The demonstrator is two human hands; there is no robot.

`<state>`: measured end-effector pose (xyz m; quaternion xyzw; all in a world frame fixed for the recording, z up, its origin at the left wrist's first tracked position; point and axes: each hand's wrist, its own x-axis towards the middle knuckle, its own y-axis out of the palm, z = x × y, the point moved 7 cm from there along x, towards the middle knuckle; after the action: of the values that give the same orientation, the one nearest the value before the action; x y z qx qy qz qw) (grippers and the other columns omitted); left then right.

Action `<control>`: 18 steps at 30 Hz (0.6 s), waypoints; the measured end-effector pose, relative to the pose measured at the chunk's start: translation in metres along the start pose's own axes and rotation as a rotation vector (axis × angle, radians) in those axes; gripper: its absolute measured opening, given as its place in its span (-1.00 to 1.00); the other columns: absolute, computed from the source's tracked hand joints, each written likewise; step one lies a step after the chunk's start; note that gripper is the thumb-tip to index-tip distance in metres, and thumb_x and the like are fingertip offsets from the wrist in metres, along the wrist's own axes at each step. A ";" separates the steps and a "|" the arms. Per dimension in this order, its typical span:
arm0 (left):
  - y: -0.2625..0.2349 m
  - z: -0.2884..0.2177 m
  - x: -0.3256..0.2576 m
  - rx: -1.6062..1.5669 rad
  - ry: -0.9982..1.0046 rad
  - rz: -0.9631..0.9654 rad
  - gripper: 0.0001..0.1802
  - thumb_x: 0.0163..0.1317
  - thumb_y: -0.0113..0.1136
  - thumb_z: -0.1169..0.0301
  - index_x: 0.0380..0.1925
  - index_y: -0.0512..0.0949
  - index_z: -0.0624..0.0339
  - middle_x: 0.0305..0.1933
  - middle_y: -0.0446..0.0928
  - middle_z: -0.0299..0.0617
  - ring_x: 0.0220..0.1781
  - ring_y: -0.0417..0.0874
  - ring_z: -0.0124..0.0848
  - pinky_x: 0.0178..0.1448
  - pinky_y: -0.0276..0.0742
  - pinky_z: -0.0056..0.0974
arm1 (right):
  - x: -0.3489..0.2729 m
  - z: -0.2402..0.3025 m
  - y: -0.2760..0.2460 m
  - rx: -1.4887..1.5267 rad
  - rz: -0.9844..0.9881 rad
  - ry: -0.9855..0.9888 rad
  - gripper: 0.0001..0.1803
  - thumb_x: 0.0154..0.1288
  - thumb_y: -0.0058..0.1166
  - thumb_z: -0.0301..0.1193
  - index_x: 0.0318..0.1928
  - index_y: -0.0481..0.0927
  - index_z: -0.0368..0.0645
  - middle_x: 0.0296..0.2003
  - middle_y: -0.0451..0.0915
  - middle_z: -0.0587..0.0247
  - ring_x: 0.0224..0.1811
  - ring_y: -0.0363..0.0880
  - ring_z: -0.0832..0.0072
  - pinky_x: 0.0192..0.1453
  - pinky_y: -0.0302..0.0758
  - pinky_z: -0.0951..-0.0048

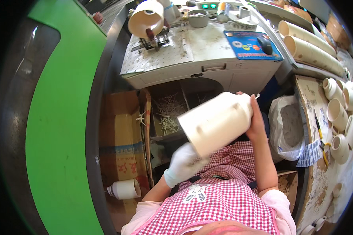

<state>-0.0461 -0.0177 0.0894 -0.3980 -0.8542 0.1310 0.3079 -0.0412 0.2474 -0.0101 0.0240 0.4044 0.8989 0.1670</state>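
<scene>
The big pipe piece (217, 122) is cream, with a few dark smudges. The left hand (183, 163) wears a white glove, and the right hand (255, 121) is bare. The apron (223, 188) has pink and white checks (little squares all over). The machine cover (62, 117) is bright green. The workbench (208, 55) is off-white and dirty, and the mat (251, 45) on it is blue with small round spots. The cardboard box (121, 133) is brown. The long tubes (308, 49) are pale tan. The bag (288, 127) is white.
</scene>
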 end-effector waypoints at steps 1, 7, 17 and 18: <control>0.029 -0.004 0.004 0.134 0.115 0.388 -0.70 0.36 0.34 0.35 0.04 0.68 0.22 -0.10 0.72 -0.05 -0.21 0.76 -0.14 -0.04 0.67 -0.15 | -0.003 0.021 -0.010 0.025 -0.036 -0.003 -0.42 0.64 -0.04 -0.04 0.40 0.39 -0.22 0.24 0.60 0.06 0.26 0.62 0.24 0.39 0.55 0.16; 0.011 0.014 0.063 0.043 -0.054 0.226 -0.34 0.32 0.37 0.10 0.32 0.50 0.21 0.37 0.50 0.12 0.42 0.51 0.02 0.50 0.38 0.03 | -0.044 0.041 0.029 -0.524 0.484 -0.032 0.36 -0.01 0.56 -0.10 0.67 -0.11 0.01 0.34 0.39 -0.09 0.17 0.68 0.16 0.34 0.57 0.15; 0.121 0.010 0.079 -0.068 0.336 0.493 -0.75 0.20 0.41 0.30 -0.17 0.63 0.12 -0.07 0.64 -0.17 0.07 0.62 -0.09 0.18 0.58 -0.03 | -0.071 0.008 -0.007 -0.168 0.069 0.014 -0.06 0.55 -0.34 0.35 0.61 0.01 -0.06 0.35 0.38 -0.08 0.26 0.62 0.17 0.36 0.59 0.20; 0.122 0.006 0.081 -0.058 0.382 0.476 -0.77 0.19 0.41 0.30 -0.21 0.65 0.13 -0.10 0.66 -0.16 0.03 0.64 -0.10 0.12 0.59 -0.04 | -0.073 0.008 -0.011 -0.162 0.049 0.016 -0.09 0.56 -0.35 0.33 0.60 0.04 -0.06 0.32 0.41 -0.07 0.23 0.64 0.18 0.33 0.61 0.21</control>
<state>-0.0165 0.1227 0.0620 -0.6130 -0.6668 0.0979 0.4123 0.0325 0.2365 -0.0064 0.0128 0.3308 0.9327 0.1430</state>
